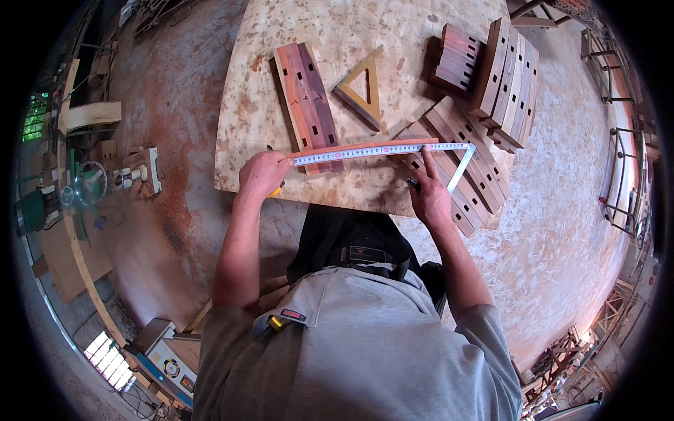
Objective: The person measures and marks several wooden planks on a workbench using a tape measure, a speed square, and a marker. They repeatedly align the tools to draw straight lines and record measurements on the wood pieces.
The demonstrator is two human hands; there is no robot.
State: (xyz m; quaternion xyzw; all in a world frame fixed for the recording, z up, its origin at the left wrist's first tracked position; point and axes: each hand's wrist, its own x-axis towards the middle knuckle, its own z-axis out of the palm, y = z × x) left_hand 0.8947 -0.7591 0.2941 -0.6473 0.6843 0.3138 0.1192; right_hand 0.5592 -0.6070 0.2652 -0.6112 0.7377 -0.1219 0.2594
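Observation:
A reddish wooden strip (365, 146) lies crosswise near the table's front edge, with a white measuring tape (351, 152) stretched along it. My left hand (264, 173) is closed at the strip's left end. A yellow piece, which looks like the tape's case (276, 191), shows under that hand. My right hand (431, 198) has a finger on the tape towards the strip's right end, and a dark pen-like stick (413, 184) pokes out from its fingers. Beyond that hand the tape bends sharply and runs back towards me. The strip crosses over slotted boards (309, 98).
A triangular wooden square (365, 88) lies on the stained plywood table (274, 21). Slotted boards (463, 161) lie at the right, beside stacked curved pieces (507, 84) and a smaller stack (460, 57). Machines with a handwheel (91, 184) stand far left.

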